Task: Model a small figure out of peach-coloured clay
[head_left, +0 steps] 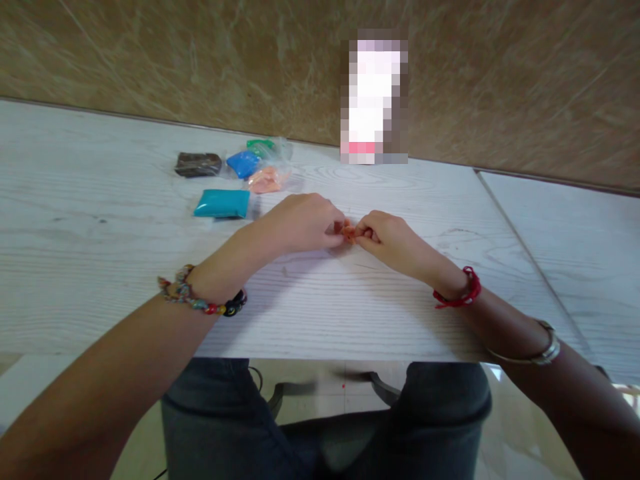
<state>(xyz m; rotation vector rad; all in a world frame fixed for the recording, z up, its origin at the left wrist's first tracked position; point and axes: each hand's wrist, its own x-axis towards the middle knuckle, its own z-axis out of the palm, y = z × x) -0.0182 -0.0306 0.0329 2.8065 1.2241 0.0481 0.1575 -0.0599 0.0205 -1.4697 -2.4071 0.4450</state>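
Observation:
Over the middle of the table, my left hand (313, 223) and my right hand (387, 237) meet at the fingertips. Between them is a small lump of orange modelling clay (349, 232), pinched from both sides. Fingers hide part of its shape. To the left of my left hand lies a shiny turquoise packet (223, 203). Just behind that are a clear bag of peach clay (267, 180), a blue packet (243, 163), a green packet (260, 147) and a brown block in clear wrap (198, 164).
The white wood-grain table (325, 307) ends at a front edge above my knees. Along its back runs a brown marble-patterned wall (200, 67). A blurred-out upright object (373, 100) stands against the wall. A seam crosses the table at the right.

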